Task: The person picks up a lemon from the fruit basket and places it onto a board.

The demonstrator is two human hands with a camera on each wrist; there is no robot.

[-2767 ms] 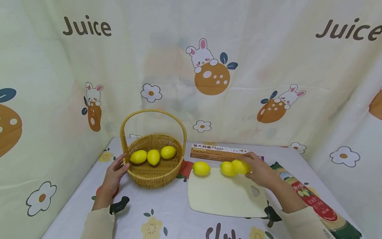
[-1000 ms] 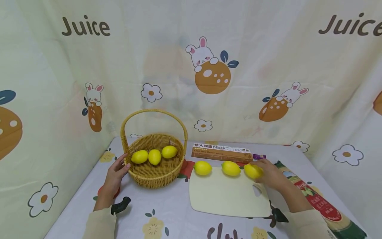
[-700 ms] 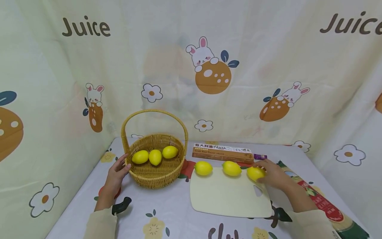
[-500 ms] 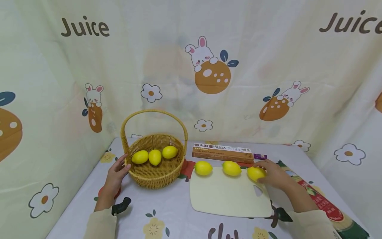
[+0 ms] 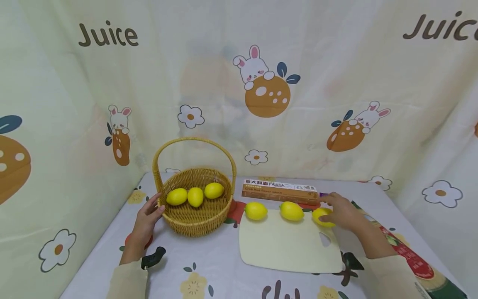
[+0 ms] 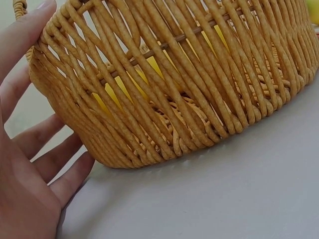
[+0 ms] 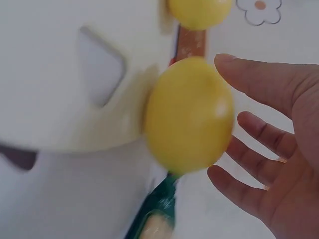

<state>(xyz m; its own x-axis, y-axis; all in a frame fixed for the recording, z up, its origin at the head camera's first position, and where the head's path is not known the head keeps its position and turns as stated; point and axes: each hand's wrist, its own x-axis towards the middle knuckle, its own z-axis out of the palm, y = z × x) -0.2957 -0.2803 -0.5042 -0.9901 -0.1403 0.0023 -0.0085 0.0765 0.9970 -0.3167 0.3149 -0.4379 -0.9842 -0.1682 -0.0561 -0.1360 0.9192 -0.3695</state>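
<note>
At the left, a wicker basket point(image 5: 196, 226) holds three lemons point(image 5: 195, 197). My left hand point(image 5: 143, 220) rests against its left side; in the left wrist view the relaxed fingers of that hand point(image 6: 35, 164) touch the outside of the basket point(image 6: 174, 99). Two lemons, one at left point(image 5: 256, 211) and one in the middle point(image 5: 292, 211), lie along the back edge of the cream cutting board point(image 5: 287, 245). Beside the rightmost lemon point(image 5: 322, 216) is my right hand point(image 5: 343, 214). The right wrist view shows this hand point(image 7: 279, 144) with spread fingers around the right side of the lemon point(image 7: 189, 117), not gripping it.
A pasta box point(image 5: 280, 192) lies behind the board, with a small purple item point(image 5: 323, 194) at its right end, partly behind my right hand. A long green and red packet point(image 5: 414, 259) lies at the right, partly under my right forearm. A printed curtain point(image 5: 209, 74) hangs behind.
The rightmost lemon has moved right, away from the middle one, to the board's back right corner. My right hand moved with it and has loosened its hold. My left hand stays at the basket.
</note>
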